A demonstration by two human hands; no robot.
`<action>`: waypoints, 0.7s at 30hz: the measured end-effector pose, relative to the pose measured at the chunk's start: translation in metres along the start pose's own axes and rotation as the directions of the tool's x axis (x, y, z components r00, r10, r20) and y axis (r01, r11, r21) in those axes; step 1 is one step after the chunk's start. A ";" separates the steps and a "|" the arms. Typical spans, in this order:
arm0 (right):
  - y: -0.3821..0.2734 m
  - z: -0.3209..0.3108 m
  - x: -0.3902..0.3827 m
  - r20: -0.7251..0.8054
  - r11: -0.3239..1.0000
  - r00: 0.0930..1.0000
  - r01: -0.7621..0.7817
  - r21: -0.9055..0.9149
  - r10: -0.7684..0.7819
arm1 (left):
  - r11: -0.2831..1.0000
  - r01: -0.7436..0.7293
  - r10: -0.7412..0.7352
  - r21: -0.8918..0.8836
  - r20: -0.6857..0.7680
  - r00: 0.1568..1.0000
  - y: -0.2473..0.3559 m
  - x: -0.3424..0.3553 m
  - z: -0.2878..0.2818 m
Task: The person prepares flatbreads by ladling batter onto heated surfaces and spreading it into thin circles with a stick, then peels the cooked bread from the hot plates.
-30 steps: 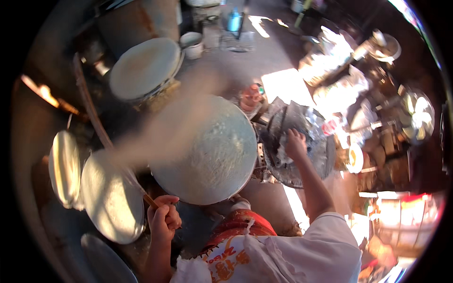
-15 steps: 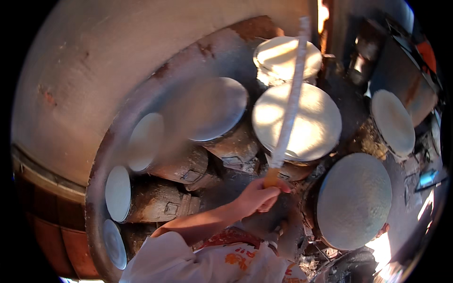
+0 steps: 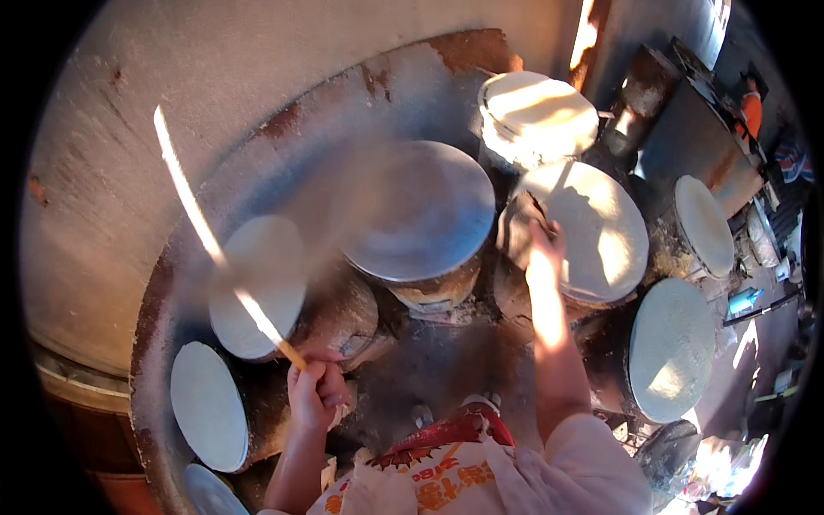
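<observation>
My left hand (image 3: pixel 318 393) is closed round the tan handle end of a long thin stick (image 3: pixel 190 196). The stick is coated whitish and slants up and left across a pale round griddle (image 3: pixel 257 318). Over on the right, my right hand (image 3: pixel 547 245) grips a brown cloth or pad (image 3: pixel 517 230), its exact kind unclear. That cloth rests against the left rim of a round griddle covered in a pale layer (image 3: pixel 605 215), lit in patches by sun. Between the hands stands a darker, bare-looking griddle (image 3: pixel 421 210).
More round griddles on drum-like stoves ring me, including one at the far side (image 3: pixel 536 107) and one at the right (image 3: pixel 672 352). A curved wall (image 3: pixel 257 77) encloses the left. Someone in orange (image 3: pixel 750 116) is far right. A hazy smear blurs the centre left.
My left hand has swung left and down with the stick, which now leans left instead of crossing the right griddle. My right hand has come into view holding the brown cloth at that griddle.
</observation>
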State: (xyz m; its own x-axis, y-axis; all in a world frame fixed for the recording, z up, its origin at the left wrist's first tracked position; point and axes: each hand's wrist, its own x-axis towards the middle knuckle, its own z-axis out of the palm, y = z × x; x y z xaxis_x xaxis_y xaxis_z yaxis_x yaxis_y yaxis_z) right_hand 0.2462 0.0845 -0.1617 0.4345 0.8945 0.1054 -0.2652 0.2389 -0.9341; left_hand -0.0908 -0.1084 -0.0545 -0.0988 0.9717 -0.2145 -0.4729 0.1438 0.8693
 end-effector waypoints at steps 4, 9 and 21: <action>0.064 0.079 0.079 0.050 0.616 0.975 0.176 -0.768 -0.216 | 0.999 -0.039 0.038 -0.005 -0.140 0.989 0.017 0.017 -0.033; 0.102 0.179 0.189 0.375 0.608 0.922 0.355 -0.710 -0.099 | 0.987 -0.159 0.139 -0.008 -0.434 0.890 0.024 0.018 -0.063; 0.073 0.200 -0.010 0.722 0.720 -0.679 0.566 0.401 0.131 | 0.904 -0.421 0.289 -0.080 -0.611 0.737 0.028 0.034 -0.027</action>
State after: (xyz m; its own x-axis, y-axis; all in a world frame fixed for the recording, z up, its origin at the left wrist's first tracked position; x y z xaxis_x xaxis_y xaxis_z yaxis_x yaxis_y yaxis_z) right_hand 0.0504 0.1687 -0.1631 -0.9515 -0.3032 0.0523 -0.2906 0.8298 -0.4764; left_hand -0.1309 -0.0765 -0.0492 -0.7447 0.6430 -0.1786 -0.4555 -0.2941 0.8403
